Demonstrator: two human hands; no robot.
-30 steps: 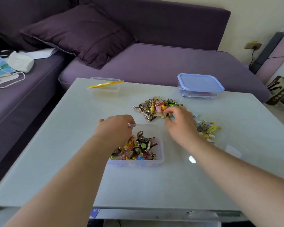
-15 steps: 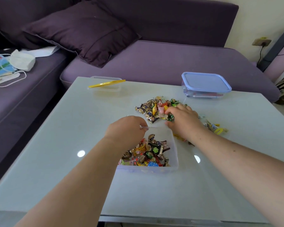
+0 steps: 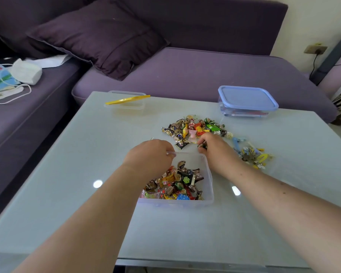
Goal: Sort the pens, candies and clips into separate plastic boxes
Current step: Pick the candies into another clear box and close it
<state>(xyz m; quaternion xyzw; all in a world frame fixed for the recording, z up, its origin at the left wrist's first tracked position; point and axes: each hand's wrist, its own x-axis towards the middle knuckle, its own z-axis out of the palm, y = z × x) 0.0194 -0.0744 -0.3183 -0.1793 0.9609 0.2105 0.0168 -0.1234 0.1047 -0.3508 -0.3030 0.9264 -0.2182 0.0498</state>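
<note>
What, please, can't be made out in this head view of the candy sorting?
- Left hand fingertips: curled behind its own back at the candy box rim.
- Blue-lidded box contents: lid covers them.
- Clips: too small to count.

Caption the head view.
Left hand grips candy box; right hand pinches a candy near the loose pile.
</note>
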